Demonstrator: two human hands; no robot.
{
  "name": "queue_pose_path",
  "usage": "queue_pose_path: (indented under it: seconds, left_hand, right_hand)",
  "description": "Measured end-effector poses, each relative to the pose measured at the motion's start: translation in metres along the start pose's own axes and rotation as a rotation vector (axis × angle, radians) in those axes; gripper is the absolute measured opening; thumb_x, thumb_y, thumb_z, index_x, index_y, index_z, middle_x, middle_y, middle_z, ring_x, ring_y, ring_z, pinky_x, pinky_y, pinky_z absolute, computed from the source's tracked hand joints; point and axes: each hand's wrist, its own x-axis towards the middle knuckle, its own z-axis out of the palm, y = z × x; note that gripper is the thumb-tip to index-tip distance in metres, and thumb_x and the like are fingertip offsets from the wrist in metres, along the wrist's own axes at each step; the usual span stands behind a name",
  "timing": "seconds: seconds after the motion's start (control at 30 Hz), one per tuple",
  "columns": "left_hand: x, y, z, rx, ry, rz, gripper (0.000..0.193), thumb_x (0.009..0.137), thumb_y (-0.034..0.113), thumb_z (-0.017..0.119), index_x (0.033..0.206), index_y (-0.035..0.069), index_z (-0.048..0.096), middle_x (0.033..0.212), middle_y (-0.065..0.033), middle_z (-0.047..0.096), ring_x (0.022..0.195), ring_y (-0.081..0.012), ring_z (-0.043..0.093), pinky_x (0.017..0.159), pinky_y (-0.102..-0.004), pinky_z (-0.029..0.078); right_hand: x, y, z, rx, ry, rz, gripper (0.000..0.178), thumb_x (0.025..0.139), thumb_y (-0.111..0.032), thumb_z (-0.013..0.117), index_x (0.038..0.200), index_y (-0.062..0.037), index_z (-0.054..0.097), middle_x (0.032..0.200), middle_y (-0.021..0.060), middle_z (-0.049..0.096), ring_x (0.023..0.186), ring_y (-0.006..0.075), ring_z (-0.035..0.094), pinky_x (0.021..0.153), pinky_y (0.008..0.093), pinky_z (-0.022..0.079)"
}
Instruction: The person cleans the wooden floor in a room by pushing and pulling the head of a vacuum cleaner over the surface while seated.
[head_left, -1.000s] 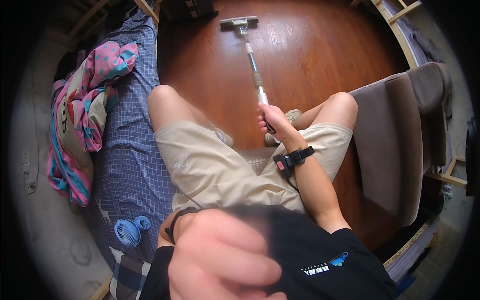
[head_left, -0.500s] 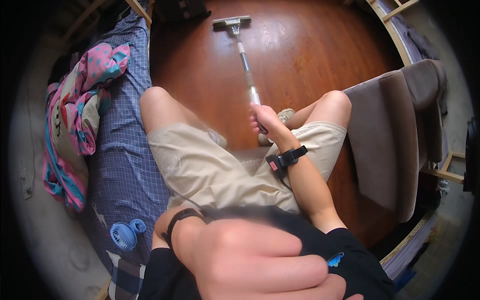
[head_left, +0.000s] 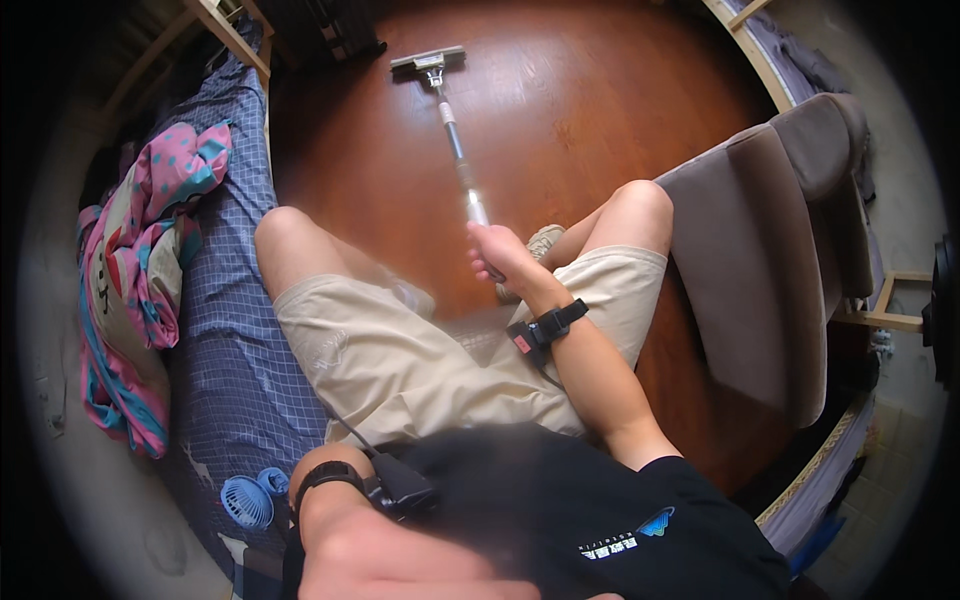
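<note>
My right hand (head_left: 502, 253) is wrapped round the grip of a sponge mop (head_left: 453, 138). The mop's pole slants away from me over the floor between my knees. At its far end the wide flat head (head_left: 428, 62) rests on the brown wood floor (head_left: 560, 120). My left hand (head_left: 415, 575) is close to the camera at the bottom, in front of my dark shirt. Its fingers are mostly cut off by the lower edge and blurred, so what it holds, if anything, is hidden.
On the left, a bed with a blue checked sheet (head_left: 235, 330) carries a crumpled pink and blue blanket (head_left: 140, 270) and a small blue fan (head_left: 248, 500). A grey-brown cushioned chair (head_left: 750, 270) stands at my right. A dark case (head_left: 340, 25) sits at the back left.
The view has shifted, so the mop and my right hand appear further left and slightly lower. My left hand has dropped toward the lower edge. My right hand keeps its grip.
</note>
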Motion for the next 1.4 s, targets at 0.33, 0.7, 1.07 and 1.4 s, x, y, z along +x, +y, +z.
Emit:
queue_pose_path:
  seconds: [0.33,0.7,1.07,1.4]
  left_hand:
    - [-0.001,-0.003,-0.006,-0.239,-0.146,-0.048,0.005,0.081,0.001,0.062,0.084,-0.003,0.063,0.087,-0.0195,0.072,0.057,-0.0158,0.062,0.050,-0.0218,0.048]
    - [-0.001,-0.003,0.041,-0.518,0.151,-0.159,0.025,0.082,0.003,0.057,0.099,-0.013,0.066,0.084,-0.0165,0.070,0.064,-0.0185,0.067,0.055,-0.0254,0.052]
    - [0.006,-0.009,0.003,-0.777,-0.232,-0.287,0.034,0.088,0.008,0.055,0.114,-0.013,0.058,0.076,-0.0159,0.066,0.059,-0.0239,0.066,0.048,-0.0313,0.051]
    - [-0.007,0.015,0.019,-0.386,0.139,-0.261,0.029,0.083,0.004,0.053,0.101,-0.016,0.063,0.090,-0.0225,0.069,0.068,-0.0244,0.069,0.056,-0.0286,0.055]
  right_hand:
    - [-0.002,0.003,0.001,0.010,0.007,-0.031,0.028,0.099,-0.033,0.049,0.100,-0.0054,0.047,0.076,0.0026,0.050,0.057,0.0095,0.049,0.045,0.0238,0.044]
    - [0.006,0.005,0.002,0.041,-0.022,-0.007,0.030,0.099,-0.033,0.050,0.105,-0.0036,0.048,0.076,0.0036,0.049,0.055,0.0104,0.047,0.043,0.0248,0.042]
    - [0.016,0.010,-0.004,-0.018,0.006,0.002,0.027,0.100,-0.035,0.049,0.097,-0.0082,0.046,0.072,0.0005,0.046,0.053,0.0090,0.044,0.042,0.0236,0.038]
    - [0.019,0.013,-0.006,-0.061,-0.006,0.004,0.027,0.100,-0.034,0.048,0.097,-0.0075,0.046,0.071,0.0012,0.048,0.053,0.0096,0.046,0.043,0.0244,0.041]
